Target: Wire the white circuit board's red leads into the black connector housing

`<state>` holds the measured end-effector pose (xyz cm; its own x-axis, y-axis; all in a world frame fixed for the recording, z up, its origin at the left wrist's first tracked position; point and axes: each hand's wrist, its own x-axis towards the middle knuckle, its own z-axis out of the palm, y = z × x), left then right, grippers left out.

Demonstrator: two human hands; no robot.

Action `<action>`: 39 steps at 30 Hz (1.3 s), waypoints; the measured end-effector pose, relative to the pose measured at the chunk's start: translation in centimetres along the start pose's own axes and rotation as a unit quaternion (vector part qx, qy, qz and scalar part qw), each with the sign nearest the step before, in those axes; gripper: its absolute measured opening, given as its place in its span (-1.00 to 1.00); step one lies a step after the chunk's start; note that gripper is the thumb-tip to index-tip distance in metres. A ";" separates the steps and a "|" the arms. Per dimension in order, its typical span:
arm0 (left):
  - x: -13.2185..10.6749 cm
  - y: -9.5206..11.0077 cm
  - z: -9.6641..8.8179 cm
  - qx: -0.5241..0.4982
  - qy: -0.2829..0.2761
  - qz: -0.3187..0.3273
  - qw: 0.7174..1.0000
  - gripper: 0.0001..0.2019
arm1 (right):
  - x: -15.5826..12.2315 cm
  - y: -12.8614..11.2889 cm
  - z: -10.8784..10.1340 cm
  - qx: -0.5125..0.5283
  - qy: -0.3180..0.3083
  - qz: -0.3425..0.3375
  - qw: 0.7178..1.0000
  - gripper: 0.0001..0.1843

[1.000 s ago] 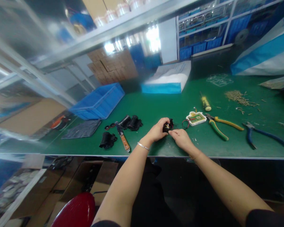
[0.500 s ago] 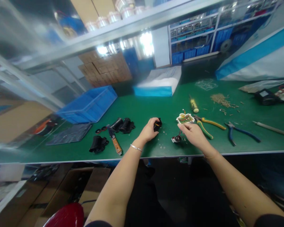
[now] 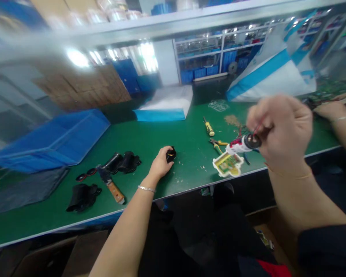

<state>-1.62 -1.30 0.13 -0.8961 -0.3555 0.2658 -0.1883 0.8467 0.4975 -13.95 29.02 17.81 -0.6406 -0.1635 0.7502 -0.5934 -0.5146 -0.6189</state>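
Observation:
My left hand (image 3: 160, 164) is wrapped round a small black plastic housing (image 3: 171, 154) resting on the green bench, with orange wire showing in its opening. My right hand (image 3: 282, 127), raised above the bench's front edge and a little blurred, pinches thin red and dark wires. From these hang a white cylinder with a black round end (image 3: 243, 144) and a circuit board (image 3: 230, 164) in a pale frame. Behind them lie pliers with yellow and green handles (image 3: 218, 147), partly covered. A yellow screwdriver (image 3: 209, 127) lies farther back.
Left of me are a knife with a wooden handle (image 3: 115, 192), black housings (image 3: 82, 198), black rings and a blue crate (image 3: 54, 138). A white and blue bag (image 3: 161, 111) lies at the back. At right, another person's hands (image 3: 333, 110) work near a heap of parts.
My right hand has lifted up and to the right, raising the circuit board and cylinder off the bench by their wires. My left hand stays on the black housing. The view has turned right.

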 end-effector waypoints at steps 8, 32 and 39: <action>0.7 -0.6 0.7 0.041 0.005 -0.023 0.999 -0.41 | -5.3 -8.0 -11.9 -0.278 -0.092 0.179 0.939 -0.58; 0.8 -0.8 1.0 0.057 -0.001 -0.037 0.998 -0.33 | -18.9 1.9 -20.8 -0.555 -0.292 0.356 0.692 -0.64; 1.1 -0.8 0.6 0.026 -0.014 -0.040 0.999 -0.42 | -7.0 -6.3 -2.3 -0.207 -0.452 0.205 0.843 -0.63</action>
<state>-2.67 -2.17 -0.48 -0.8884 -0.4118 0.2027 -0.2794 0.8356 0.4731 -6.83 35.32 15.98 -0.3107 -0.9276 0.2074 -0.6516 0.0489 -0.7570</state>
